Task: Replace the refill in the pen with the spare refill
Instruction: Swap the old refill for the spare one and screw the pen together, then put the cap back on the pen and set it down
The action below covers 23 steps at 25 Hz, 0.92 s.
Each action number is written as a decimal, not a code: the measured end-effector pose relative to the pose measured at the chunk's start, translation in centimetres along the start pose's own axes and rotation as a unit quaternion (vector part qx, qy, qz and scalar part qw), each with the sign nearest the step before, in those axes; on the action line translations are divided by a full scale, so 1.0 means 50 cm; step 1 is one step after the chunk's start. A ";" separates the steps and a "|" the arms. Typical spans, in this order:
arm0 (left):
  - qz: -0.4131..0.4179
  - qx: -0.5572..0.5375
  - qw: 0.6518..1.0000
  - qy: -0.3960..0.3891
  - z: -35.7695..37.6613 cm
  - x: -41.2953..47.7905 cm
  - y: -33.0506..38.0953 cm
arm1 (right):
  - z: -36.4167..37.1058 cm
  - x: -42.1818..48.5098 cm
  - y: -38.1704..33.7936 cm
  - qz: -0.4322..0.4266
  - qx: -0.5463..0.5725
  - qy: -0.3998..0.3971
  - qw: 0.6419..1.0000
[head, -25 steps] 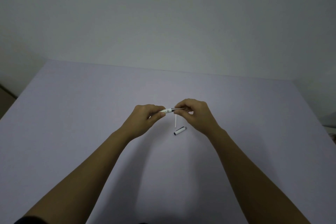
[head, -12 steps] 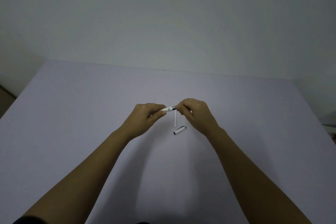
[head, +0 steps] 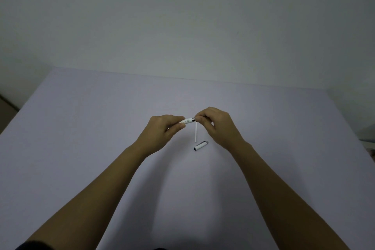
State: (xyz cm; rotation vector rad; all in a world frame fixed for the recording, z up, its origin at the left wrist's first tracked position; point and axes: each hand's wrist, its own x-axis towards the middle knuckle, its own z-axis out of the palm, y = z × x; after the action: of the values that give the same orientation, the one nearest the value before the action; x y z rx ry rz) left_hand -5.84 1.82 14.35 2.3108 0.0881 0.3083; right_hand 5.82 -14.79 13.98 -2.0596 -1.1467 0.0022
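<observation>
A white pen barrel (head: 188,121) is held level above the table, between both hands. My left hand (head: 162,132) pinches its left end. My right hand (head: 217,124) grips the right end at a dark metal ring; whatever goes into the barrel there is hidden by the fingers. A thin white refill (head: 196,133) lies on the table just below the barrel, pointing toward me. The white pen cap (head: 200,145) with a dark open end lies beside it, a little nearer to me.
The lilac table (head: 101,128) runs to a plain pale wall at the back. Its left and right edges are in view, with a dark strip of floor at far left and a pale object at the far right edge.
My right hand has closed in toward the left one, and the thin rod that showed between them a second ago has slid out of sight into the barrel. Cap and loose refill have stayed put.
</observation>
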 end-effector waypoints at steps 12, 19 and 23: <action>-0.047 -0.016 0.998 0.029 0.000 -0.005 -0.020 | 0.016 -0.015 0.043 0.201 0.149 0.060 0.966; -0.077 -0.021 0.996 0.026 -0.007 0.006 -0.040 | 0.149 -0.067 0.140 0.482 -0.036 0.004 0.875; -0.092 -0.006 0.996 0.017 -0.014 0.013 -0.055 | 0.199 -0.062 0.147 0.536 -0.036 -0.002 0.843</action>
State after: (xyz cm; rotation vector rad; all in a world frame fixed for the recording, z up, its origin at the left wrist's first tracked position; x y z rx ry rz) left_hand -5.28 4.32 12.93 2.2659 0.3132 0.2528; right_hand 5.85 -13.14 1.31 -2.4945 0.1416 0.5101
